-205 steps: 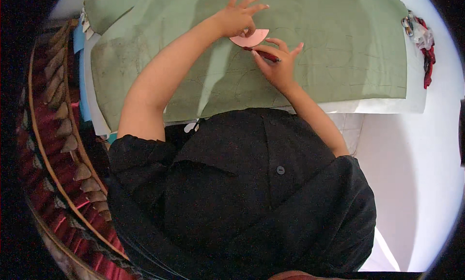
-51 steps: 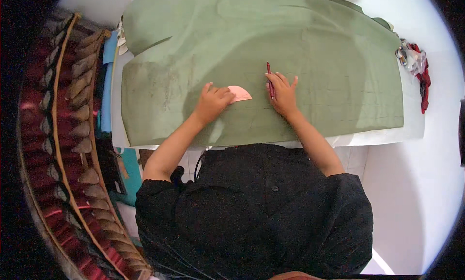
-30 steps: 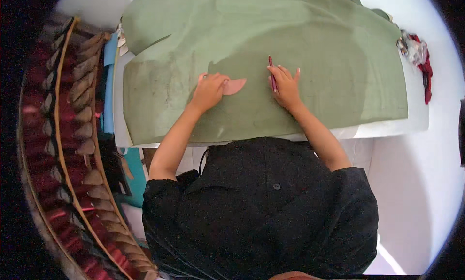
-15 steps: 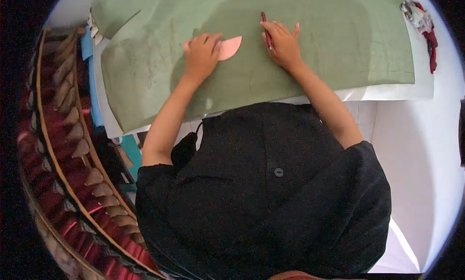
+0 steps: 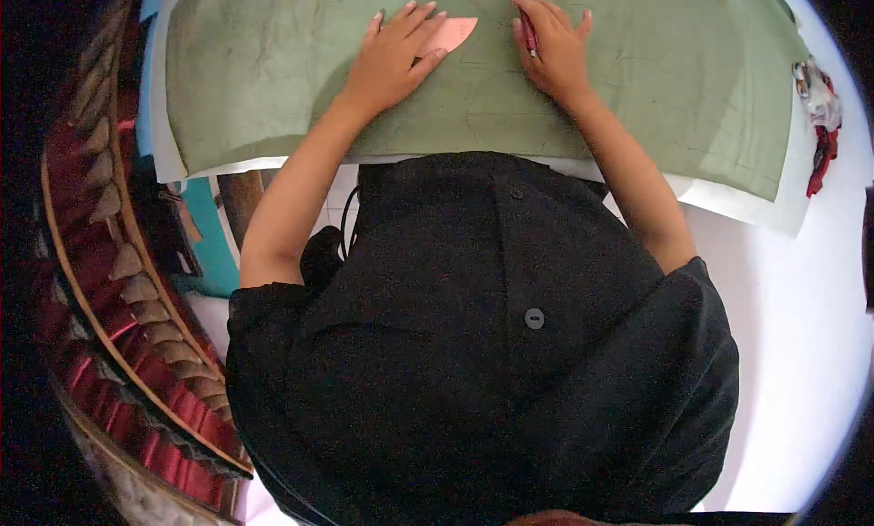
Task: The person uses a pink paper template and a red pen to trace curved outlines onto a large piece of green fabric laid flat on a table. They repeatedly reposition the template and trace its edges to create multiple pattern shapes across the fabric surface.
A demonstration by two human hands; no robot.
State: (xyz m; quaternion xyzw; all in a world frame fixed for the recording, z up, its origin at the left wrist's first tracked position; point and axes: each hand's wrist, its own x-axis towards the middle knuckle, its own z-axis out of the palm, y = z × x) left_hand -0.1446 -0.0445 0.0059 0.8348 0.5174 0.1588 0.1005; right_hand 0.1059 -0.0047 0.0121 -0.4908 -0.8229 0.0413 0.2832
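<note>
A large green sheet, apparently fabric [image 5: 264,80], is spread over the table in front of me. My left hand [image 5: 393,63] lies on it with fingers stretched and spread, pressing down a small pink flat piece [image 5: 452,36]. The pink piece shows a curved edge and a pointed corner past my fingers; its rest is hidden under the hand. To the right, my right hand [image 5: 557,60] grips a slim dark red pen [image 5: 527,32] between thumb and fingers. The pen's dark end points away from me, its light end toward me. Faint lines mark the green sheet.
White material [image 5: 746,204] shows beneath the green sheet's near edge. At the right lie a clear plastic bag [image 5: 822,102] and dark red cloth [image 5: 823,162]. Red upholstered furniture with carved wooden trim [image 5: 137,289] stands at my left, close to a teal item [image 5: 208,239].
My left hand has flattened and spread its fingers over the pink piece. My right hand still holds the pen. The whole view has shifted, with both hands now higher in the picture.
</note>
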